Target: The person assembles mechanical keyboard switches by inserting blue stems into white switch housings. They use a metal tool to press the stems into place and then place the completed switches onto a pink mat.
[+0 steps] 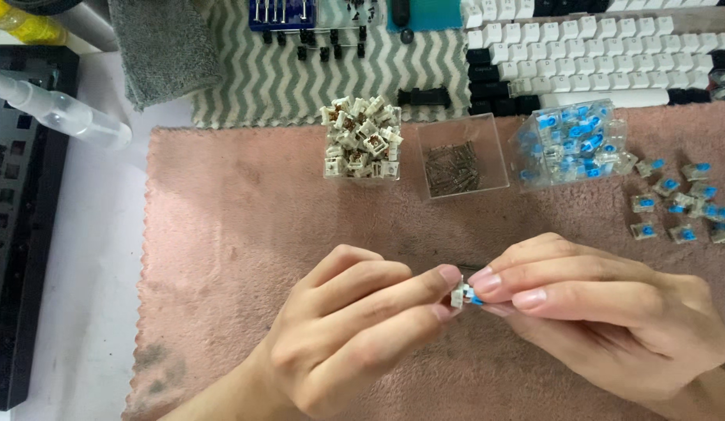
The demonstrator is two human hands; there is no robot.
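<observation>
Both hands meet over the pink mat (222,234) near its front edge. The left hand (347,335) and the right hand (604,312) pinch one small keyboard switch (464,295) between their fingertips; its pale housing and a bit of blue show in the gap, so each grip is narrow and closed on that switch. Whether a part is being pressed in or pulled off is hard to tell, since the fingers cover most of it.

Further back on the mat stand three clear boxes in a row: one heaped with white and brown switches (361,140), a middle one holding what look like small metal springs (460,160), and one filled with blue-stemmed switches (569,144). Loose blue switches (678,203) lie scattered to the right of that box. Behind them is a keyboard with white keycaps (596,47), and a clear spray bottle (54,109) lies at the far left on the tabletop (90,273).
</observation>
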